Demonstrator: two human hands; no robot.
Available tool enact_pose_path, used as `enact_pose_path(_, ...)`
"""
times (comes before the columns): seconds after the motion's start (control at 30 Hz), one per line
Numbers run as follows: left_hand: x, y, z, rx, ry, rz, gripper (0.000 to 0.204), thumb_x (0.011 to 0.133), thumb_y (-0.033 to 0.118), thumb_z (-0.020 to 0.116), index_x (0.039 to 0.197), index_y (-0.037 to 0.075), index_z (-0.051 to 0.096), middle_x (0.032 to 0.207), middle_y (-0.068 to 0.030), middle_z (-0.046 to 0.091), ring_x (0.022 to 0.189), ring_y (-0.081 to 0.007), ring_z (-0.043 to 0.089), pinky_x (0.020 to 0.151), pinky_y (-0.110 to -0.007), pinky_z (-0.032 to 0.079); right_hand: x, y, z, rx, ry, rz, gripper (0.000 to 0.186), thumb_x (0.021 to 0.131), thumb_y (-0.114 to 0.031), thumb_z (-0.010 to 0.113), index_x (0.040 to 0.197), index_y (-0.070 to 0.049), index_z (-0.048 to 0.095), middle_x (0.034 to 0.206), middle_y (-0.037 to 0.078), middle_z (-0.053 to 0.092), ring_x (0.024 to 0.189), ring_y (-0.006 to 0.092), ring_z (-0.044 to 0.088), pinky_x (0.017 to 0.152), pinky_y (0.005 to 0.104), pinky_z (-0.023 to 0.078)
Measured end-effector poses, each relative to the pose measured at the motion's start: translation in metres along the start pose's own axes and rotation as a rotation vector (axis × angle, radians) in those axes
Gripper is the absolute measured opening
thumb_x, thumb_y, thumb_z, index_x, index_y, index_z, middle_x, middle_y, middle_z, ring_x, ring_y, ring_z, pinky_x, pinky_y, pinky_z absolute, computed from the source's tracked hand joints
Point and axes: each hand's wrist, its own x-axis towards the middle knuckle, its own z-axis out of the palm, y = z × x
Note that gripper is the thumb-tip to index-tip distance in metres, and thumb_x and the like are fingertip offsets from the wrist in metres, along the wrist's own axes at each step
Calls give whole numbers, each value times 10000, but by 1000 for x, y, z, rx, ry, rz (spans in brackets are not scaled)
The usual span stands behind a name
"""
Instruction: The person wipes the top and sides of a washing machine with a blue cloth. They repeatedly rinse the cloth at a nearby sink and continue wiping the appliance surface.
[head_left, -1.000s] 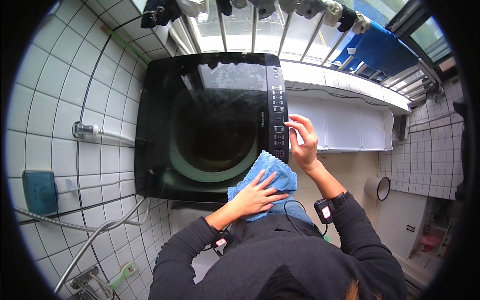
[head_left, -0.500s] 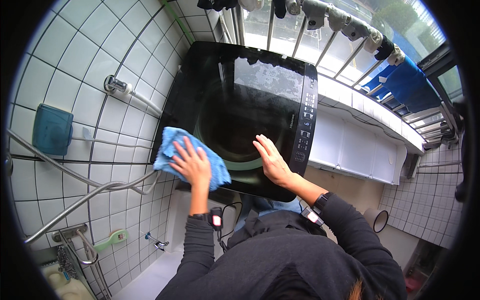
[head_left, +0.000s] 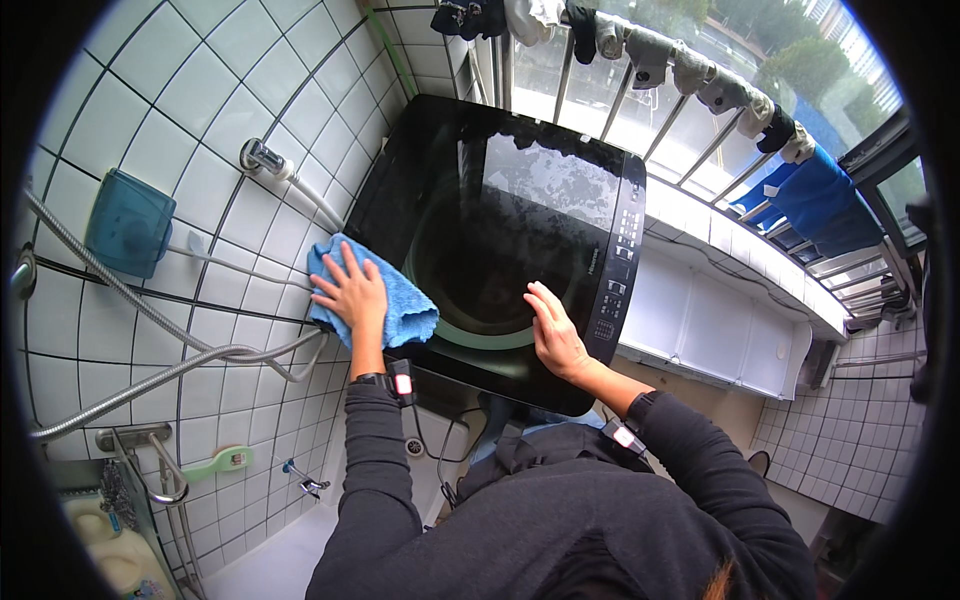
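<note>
My left hand (head_left: 352, 288) lies flat with spread fingers on a blue cloth (head_left: 405, 312), pressing it on the near left corner of a black top-loading washing machine (head_left: 420, 190). Part of the cloth hangs over the machine's left edge, close to the tiled wall. Above the near right part of the glassy lid is my right hand (head_left: 556, 335), its fingers stretched out and nothing in them; whether it touches the lid I cannot tell. A greyish, wet-looking patch shows on the far part of the lid. A control panel (head_left: 620, 260) runs along the right side.
On the left wall are a tap with a white hose (head_left: 265, 158), a blue-green socket cover (head_left: 130, 222), a metal shower hose (head_left: 130, 405) and a green brush (head_left: 222, 461). Socks (head_left: 690, 70) and a blue cloth hang on the window railing. A white basin (head_left: 710, 310) stands right of the machine.
My left hand and the blue cloth have shifted left toward the wall, to the machine's edge. My right hand stays over the lid. The whole view has tilted slightly.
</note>
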Motion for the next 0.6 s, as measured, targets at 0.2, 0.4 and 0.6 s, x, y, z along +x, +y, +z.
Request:
enact_pose_path(0.2, -165, 117, -22, -494, -116, 1096, 539, 938, 356, 560, 1449, 193, 509, 1554, -144, 391, 1469, -437, 260, 1163, -659, 171, -4, 2, -12, 122, 285, 171, 410, 932, 10, 518, 1339, 6, 474, 1486, 240, 384, 1390, 412, 385, 1156, 441, 316)
enact_pose_path(0.4, -180, 95, -39, -649, -264, 1345, 550, 912, 416, 603, 1443, 300, 518, 1554, -95, 398, 1463, -398, 286, 1167, -639, 189, 5, 0, -58, -22, 455, 219, 327, 848, 56, 549, 1163, -25, 577, 1322, 182, 504, 1253, 356, 483, 1093, 421, 364)
enact_pose_path(0.6, -120, 163, -29, -424, -188, 709, 629, 905, 419, 584, 1491, 224, 465, 1603, -156, 295, 1483, -496, 119, 1182, -652, 36, 56, -4, -48, 69, 464, 233, 322, 844, 67, 554, 1150, -20, 597, 1317, 175, 510, 1228, 340, 512, 1034, 393, 430)
